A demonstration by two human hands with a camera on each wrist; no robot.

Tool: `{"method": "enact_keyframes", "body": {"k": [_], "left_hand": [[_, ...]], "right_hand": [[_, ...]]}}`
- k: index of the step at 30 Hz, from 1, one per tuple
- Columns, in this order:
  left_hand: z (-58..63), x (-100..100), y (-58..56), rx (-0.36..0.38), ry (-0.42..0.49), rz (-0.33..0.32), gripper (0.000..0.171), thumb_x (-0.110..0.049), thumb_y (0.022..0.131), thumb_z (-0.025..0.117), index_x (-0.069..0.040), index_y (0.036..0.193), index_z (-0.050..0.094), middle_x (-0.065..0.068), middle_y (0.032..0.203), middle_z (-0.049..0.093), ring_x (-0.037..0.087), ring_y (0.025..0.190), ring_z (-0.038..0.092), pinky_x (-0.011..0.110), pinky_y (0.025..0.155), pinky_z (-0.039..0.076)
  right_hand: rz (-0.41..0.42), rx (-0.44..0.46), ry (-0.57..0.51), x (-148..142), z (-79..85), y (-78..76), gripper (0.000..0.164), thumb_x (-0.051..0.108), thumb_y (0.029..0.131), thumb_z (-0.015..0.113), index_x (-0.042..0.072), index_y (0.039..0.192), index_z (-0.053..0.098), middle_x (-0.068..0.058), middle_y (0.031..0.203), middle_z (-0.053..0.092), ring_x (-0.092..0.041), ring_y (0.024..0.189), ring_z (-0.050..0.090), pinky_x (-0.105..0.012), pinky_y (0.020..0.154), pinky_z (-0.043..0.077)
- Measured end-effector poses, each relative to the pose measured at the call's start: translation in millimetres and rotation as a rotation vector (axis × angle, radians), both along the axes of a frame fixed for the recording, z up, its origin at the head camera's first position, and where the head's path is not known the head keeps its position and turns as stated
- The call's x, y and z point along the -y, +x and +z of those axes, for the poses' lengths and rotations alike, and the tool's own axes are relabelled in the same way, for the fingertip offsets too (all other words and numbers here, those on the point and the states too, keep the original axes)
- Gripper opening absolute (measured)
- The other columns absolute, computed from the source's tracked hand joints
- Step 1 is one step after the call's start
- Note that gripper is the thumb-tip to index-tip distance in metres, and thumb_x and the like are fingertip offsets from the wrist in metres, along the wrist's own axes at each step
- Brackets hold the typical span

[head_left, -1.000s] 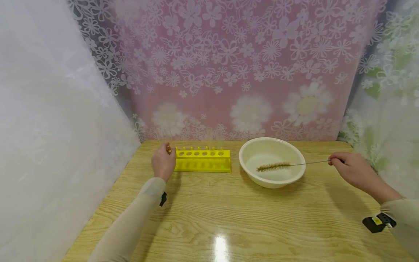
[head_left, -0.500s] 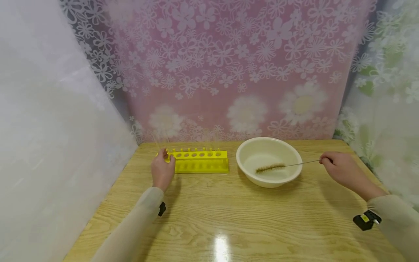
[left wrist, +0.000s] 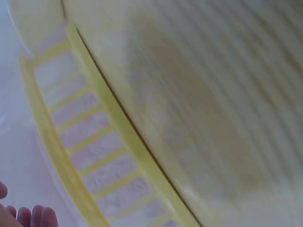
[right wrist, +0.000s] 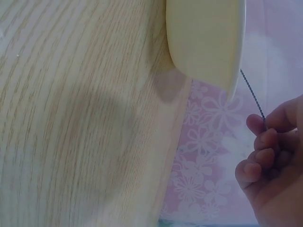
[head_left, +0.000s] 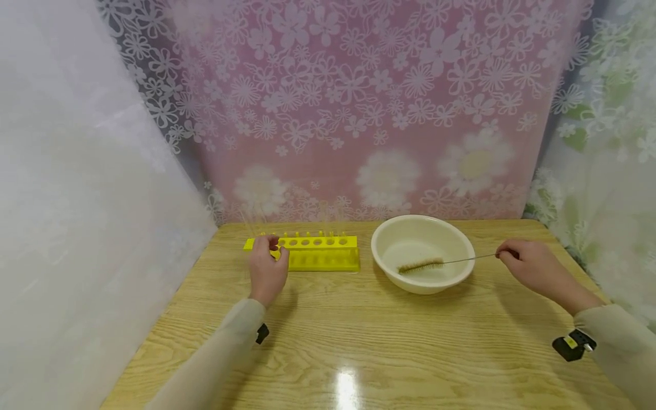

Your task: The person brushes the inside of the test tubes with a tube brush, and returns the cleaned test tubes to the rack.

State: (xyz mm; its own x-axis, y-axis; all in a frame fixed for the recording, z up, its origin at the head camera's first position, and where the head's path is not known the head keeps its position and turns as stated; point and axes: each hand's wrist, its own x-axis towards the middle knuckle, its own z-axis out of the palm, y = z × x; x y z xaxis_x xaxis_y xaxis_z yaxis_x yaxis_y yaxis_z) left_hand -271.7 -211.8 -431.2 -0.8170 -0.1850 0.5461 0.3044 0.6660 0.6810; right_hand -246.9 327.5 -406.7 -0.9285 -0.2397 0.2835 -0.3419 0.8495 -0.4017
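A yellow test tube rack (head_left: 323, 261) stands at the back of the table, clear test tubes (head_left: 325, 212) poking up near both its ends. My left hand (head_left: 268, 274) is in front of the rack's left part, hiding some of it. Its fingers (left wrist: 37, 216) are loosely bent, with a gap to the thumb, and nothing shows between them. On the right, my right hand (head_left: 538, 270) pinches the thin twisted-wire handle (right wrist: 252, 92) of a bristle brush (head_left: 421, 266). The brown bristle head is over the inside of a white basin (head_left: 381, 267), the wire crossing above its rim.
A wooden table (head_left: 318, 330) carries the rack and basin. Behind it hangs a pink floral curtain (head_left: 353, 131), with a white sheet (head_left: 97, 199) at left and a green floral one (head_left: 610, 171) at right.
My left hand has drawn back from the rack's left end, then shifted right and toward me, its fingers loosening. The brush has slid slightly left and lower in the basin.
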Motion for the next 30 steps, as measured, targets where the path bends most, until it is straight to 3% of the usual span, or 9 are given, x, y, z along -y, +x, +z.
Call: {"method": "enact_keyframes", "body": {"k": [7,12,21,30], "left_hand": [[6.8,-29.7,-3.2,0.086,-0.071,-0.126,0.03,-0.015,0.099,0.06,-0.007,0.128,0.06,0.016,0.123,0.062,0.03,0.11,0.061,0.043,0.089,0.054],[10.8,-45.6,-9.8,0.149,-0.068,-0.187,0.037,-0.02,0.101,0.058,-0.007,0.135,0.056,0.013,0.129,0.06,0.034,0.116,0.06,0.044,0.093,0.054],[15.6,-64.3,-20.7,0.207,-0.028,-0.22,0.045,-0.028,0.102,0.056,-0.008,0.142,0.051,0.008,0.135,0.056,0.03,0.123,0.056,0.043,0.099,0.051],[12.9,-76.1,-29.3,0.227,-0.019,-0.223,0.048,-0.034,0.102,0.054,-0.008,0.142,0.051,0.01,0.133,0.057,0.031,0.12,0.059,0.045,0.094,0.054]], "right_hand": [[0.027,0.036,0.018,0.9,1.0,1.3,0.03,0.016,0.108,0.045,-0.002,0.114,0.07,-0.024,0.109,0.07,-0.009,0.055,0.041,-0.029,0.055,0.036],[0.041,0.061,0.028,2.7,2.1,0.5,0.033,0.017,0.108,0.044,-0.004,0.119,0.068,-0.025,0.113,0.07,-0.01,0.052,0.037,-0.029,0.055,0.035],[0.056,0.098,0.022,3.7,2.9,-0.8,0.032,0.016,0.109,0.042,-0.002,0.112,0.069,-0.021,0.107,0.071,-0.01,0.057,0.041,-0.029,0.058,0.039],[0.023,0.19,-0.038,3.3,5.0,-1.1,0.038,0.017,0.11,0.036,-0.004,0.113,0.068,-0.027,0.112,0.068,-0.015,0.061,0.04,-0.032,0.061,0.037]]}}
